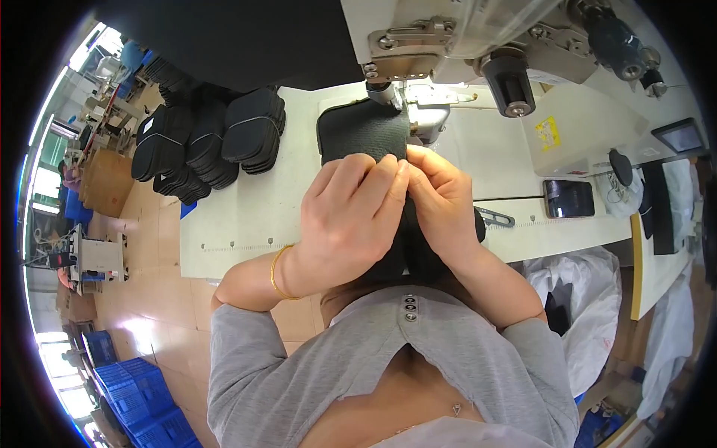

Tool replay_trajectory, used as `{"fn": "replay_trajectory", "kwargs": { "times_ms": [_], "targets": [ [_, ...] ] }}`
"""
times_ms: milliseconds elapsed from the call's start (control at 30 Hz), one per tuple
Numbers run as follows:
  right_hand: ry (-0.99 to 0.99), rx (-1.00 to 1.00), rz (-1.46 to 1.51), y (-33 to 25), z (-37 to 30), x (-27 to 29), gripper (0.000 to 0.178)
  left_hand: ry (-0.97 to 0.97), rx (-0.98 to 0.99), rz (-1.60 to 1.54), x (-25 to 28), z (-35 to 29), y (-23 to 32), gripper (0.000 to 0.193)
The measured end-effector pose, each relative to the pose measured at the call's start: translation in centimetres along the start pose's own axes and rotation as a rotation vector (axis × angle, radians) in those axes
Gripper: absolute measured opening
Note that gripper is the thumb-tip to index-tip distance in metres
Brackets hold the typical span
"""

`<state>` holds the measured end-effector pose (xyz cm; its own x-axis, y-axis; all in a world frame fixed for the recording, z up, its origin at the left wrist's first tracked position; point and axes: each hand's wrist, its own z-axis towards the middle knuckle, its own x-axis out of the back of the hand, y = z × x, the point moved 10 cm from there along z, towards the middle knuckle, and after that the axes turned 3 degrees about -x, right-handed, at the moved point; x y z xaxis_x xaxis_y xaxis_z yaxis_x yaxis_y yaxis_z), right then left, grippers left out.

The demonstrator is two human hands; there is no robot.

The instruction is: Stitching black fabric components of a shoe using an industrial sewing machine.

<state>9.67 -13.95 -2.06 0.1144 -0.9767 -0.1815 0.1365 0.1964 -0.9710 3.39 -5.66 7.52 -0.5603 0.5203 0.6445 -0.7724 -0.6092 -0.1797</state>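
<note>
Black textured panel (362, 131), left hand (347, 213) and right hand (444, 198) at near edge

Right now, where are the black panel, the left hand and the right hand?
Black panel (361, 133): head view, upper face.
Left hand (345, 213): head view, back.
Right hand (448, 207): head view, thumb side.

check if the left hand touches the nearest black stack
Apart: the head view shows white tabletop between the left hand and that black stack.
</note>
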Motion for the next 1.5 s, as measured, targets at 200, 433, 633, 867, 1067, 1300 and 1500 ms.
{"fn": "replay_trajectory", "kwargs": {
  "times_ms": [200, 433, 633, 867, 1067, 1300, 1500],
  "targets": [
    [0.017, 0.003, 0.066, 0.2, 1.1, 0.4, 0.020, 0.043, -0.048, 0.044, -1.0, 1.0, -0.8, 0.037],
    [0.045, 0.042, 0.114, 0.3, 1.7, 1.1, 0.021, 0.060, -0.006, 0.054, -2.0, 1.6, -1.7, 0.030],
    [0.042, 0.015, 0.090, 0.1, 1.5, 1.1, 0.021, 0.070, 0.051, -0.027, -1.9, 0.8, -2.4, 0.038],
    [0.000, 0.007, 0.198, 0.0, 1.7, 0.8, 0.023, 0.112, 0.300, -0.398, -0.3, -1.5, -5.8, 0.036],
    [-0.016, -0.010, 0.133, -0.2, 1.6, 0.7, 0.025, 0.268, 0.819, -0.696, -3.1, -6.3, -11.0, 0.059],
    [0.004, 0.017, 0.135, -0.2, 1.6, 1.2, 0.023, 0.290, 1.258, -1.595, -8.8, -8.1, -11.1, 0.039],
    [0.166, 0.325, -0.946, -1.3, -1.1, 5.6, 0.040, 0.280, 1.353, -1.864, -10.5, -8.1, -9.9, 0.028]
  ]
}}
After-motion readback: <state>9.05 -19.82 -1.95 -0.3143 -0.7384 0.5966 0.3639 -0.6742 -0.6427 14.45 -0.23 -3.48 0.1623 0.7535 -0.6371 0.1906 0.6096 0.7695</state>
